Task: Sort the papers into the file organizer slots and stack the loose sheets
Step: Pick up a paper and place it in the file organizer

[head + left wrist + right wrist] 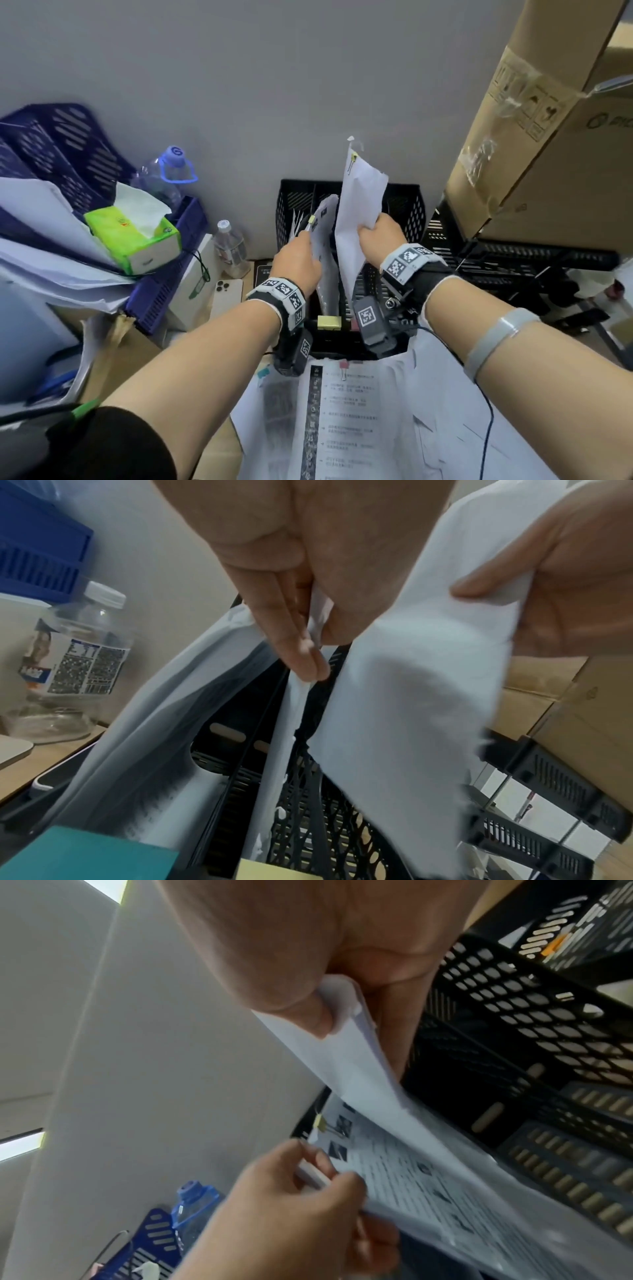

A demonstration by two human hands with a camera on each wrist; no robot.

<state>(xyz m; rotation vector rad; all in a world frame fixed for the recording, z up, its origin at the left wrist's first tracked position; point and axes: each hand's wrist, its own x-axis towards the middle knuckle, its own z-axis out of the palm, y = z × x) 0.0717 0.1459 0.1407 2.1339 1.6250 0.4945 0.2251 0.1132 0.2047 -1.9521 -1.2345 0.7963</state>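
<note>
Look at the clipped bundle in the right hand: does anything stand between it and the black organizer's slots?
Nothing solid. The clipped bundle in the right hand hangs above the black organizer. The left hand holds the filed papers leftward, beside its path.

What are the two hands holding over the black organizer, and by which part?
Right hand grips a clipped white bundle by its lower edge. Left hand pinches the upper edge of printed sheets standing in the black organizer.

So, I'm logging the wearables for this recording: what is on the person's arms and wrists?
Both wrists carry grey bands printed with black-and-white square tag markers, each over a black strap holding a tagged black camera unit. A thin dark cable trails from the right one. The right forearm wears a translucent grey band; the left upper arm shows a black sleeve.
</note>
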